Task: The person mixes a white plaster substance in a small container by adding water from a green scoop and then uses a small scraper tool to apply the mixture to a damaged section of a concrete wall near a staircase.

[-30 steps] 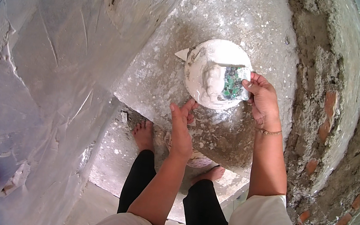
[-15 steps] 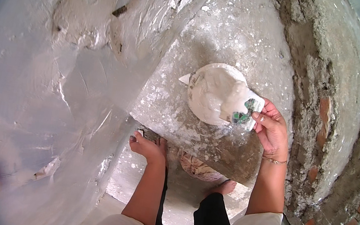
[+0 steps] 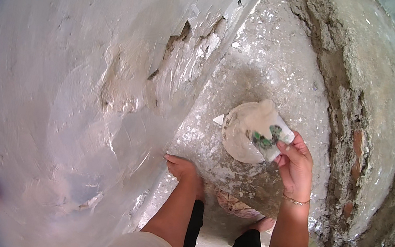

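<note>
In my right hand (image 3: 297, 165) is a flat white plate-like scraper (image 3: 285, 131) with green patches, pinched between thumb and fingers at its near edge. A thick lump of whitish paste (image 3: 262, 114) coats its far end. The scraper is tilted over a round tub (image 3: 226, 128) that holds more of this paste, hiding part of its right side. A pale pointed piece (image 3: 218, 119) sticks out at the tub's left. My left hand (image 3: 183, 168) is closed beside the lower edge of the plastered wall; whatever its fingers hold, if anything, is hidden.
The smeared grey wall (image 3: 64, 118) fills the left, with a broken hollow (image 3: 171, 44) in its plaster. Under the tub lies a paint-spotted concrete surface (image 3: 290, 60). To the right runs a crumbling ledge with exposed bricks (image 3: 359, 141). A patterned bundle (image 3: 236, 205) lies near my feet.
My view has shifted, so the scene sits lower and further right. The scraper has tilted, its paste-covered end now pointing up and away. My left hand has come closer to the wall's edge.
</note>
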Tool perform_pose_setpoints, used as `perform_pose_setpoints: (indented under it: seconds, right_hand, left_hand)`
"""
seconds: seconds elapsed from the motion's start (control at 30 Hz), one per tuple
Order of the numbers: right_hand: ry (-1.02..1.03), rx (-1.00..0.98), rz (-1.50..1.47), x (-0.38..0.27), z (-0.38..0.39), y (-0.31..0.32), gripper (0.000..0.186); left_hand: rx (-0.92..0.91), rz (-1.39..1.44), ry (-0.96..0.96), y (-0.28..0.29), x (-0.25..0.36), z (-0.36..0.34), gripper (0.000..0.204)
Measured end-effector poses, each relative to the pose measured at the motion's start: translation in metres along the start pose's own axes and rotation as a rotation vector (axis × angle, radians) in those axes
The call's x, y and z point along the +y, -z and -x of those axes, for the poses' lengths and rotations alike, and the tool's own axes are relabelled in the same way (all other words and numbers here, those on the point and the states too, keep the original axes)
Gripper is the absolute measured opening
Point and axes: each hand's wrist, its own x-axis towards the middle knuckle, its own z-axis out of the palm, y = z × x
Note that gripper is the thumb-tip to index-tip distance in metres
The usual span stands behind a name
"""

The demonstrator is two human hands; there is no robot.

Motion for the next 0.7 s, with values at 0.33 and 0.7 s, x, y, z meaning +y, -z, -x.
perform_pose_setpoints:
  seconds: [0.33,0.7]
  right_hand:
    - [0.672,0.171,0.188,0.008,-0.085,-0.13,0.026]
    - [1.008,0.202,0.907,0.052,-0.088,-0.203,0.04]
  left_hand:
    - [0.036,-0.136,0.055,-0.006,0.018,0.014,0.079]
    - [0.092,-0.174,0.038,-0.013,0.015,0.016,0.078]
